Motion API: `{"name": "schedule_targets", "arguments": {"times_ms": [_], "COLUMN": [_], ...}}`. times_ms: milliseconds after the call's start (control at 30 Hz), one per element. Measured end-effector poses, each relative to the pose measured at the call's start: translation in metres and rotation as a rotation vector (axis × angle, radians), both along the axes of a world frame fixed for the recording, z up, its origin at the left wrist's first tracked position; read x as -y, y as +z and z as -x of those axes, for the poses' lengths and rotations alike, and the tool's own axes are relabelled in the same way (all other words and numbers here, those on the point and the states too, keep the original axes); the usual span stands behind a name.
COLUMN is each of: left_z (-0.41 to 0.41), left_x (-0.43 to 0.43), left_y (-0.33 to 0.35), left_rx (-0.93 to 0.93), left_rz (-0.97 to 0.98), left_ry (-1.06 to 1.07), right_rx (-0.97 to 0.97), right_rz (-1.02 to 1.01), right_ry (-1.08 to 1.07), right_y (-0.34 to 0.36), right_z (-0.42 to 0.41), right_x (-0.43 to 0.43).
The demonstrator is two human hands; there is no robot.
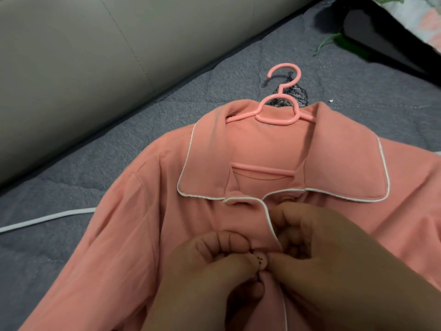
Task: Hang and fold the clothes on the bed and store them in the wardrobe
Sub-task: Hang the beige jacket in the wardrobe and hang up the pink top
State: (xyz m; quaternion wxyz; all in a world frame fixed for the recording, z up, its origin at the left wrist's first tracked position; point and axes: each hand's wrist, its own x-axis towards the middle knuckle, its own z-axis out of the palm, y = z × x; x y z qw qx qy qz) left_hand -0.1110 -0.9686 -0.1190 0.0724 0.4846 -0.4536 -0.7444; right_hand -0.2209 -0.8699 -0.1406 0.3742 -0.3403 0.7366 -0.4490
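Observation:
A salmon-pink pyjama shirt (143, 235) with white piping lies flat on the grey bed cover, front up, collar spread. A pink plastic hanger (278, 113) sits inside its neck, hook pointing away from me. My left hand (205, 271) pinches the left placket beside a pale pink button (260, 261). My right hand (317, 259) pinches the right placket edge against that button. Both hands meet at the button on the shirt's chest.
The grey quilted bed cover (214, 75) fills the view. A beige padded headboard (71, 56) runs along the left. A white cable (43, 219) lies at the left. A dark patterned cloth (294, 91) peeks from behind the collar. A black object (381, 32) sits far right.

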Motion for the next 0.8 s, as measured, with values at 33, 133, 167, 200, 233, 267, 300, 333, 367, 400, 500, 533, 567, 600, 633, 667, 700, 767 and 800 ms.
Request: {"name": "schedule_targets", "arguments": {"times_ms": [33,133,167,200,233,267,300,333,367,400,500,533,567,600,633,667,700,767,800], "left_z": [0.0,0.0,0.002,0.004,0.007,0.01,0.013,0.016,0.02,0.024,0.034,0.036,0.037,0.036,0.035,0.033,0.032,0.031,0.031], "left_x": [0.0,-0.002,-0.003,-0.004,-0.002,0.003,0.009,0.016,0.021,0.025,0.027,0.028,0.029,0.032,0.035,0.038,0.04,0.04,0.04], "left_y": [0.0,-0.003,-0.002,0.002,0.005,0.009,0.011,0.012,0.01,0.007,-0.003,-0.005,-0.007,-0.01,-0.012,-0.014,-0.016,-0.019,-0.02], "left_rx": [0.015,0.111,0.132,0.132,0.119,0.106,0.102,0.106,0.124,0.142,0.117,0.113,0.117,0.112,0.109,0.126,0.152,0.194,0.201], "left_rz": [0.018,0.245,0.388,0.533,0.668,0.774,0.864,0.919,0.952,0.986,1.159,1.222,1.274,1.317,1.345,1.376,1.398,1.45,1.481], "left_ry": [-0.034,-0.163,-0.216,-0.231,-0.222,-0.194,-0.184,-0.211,-0.266,-0.301,-0.261,-0.274,-0.318,-0.367,-0.413,-0.461,-0.494,-0.478,-0.449], "right_rx": [-0.118,-0.396,-0.461,-0.555,-0.667,-0.767,-0.844,-0.911,-0.955,-0.977,-1.006,-1.008,-1.0,-0.991,-0.995,-1.009,-1.02,-1.027,-1.023], "right_rz": [-0.033,-0.15,-0.153,-0.133,-0.101,-0.078,-0.063,-0.044,-0.026,-0.003,0.036,0.042,0.052,0.06,0.06,0.055,0.049,0.026,0.013], "right_ry": [0.007,-0.001,-0.02,-0.048,-0.071,-0.09,-0.099,-0.1,-0.089,-0.076,-0.074,-0.094,-0.127,-0.16,-0.193,-0.218,-0.243,-0.287,-0.295], "right_y": [0.0,0.004,0.005,0.006,0.006,0.005,0.002,-0.002,-0.005,-0.008,-0.013,-0.014,-0.015,-0.015,-0.015,-0.015,-0.016,-0.014,-0.013], "right_z": [0.0,0.005,0.011,0.017,0.021,0.023,0.024,0.023,0.022,0.021,0.025,0.026,0.027,0.028,0.028,0.027,0.026,0.024,0.025], "right_x": [-0.001,-0.007,-0.009,-0.012,-0.013,-0.012,-0.011,-0.009,-0.006,-0.004,-0.004,-0.004,-0.005,-0.005,-0.005,-0.004,-0.003,-0.003,-0.003]}}
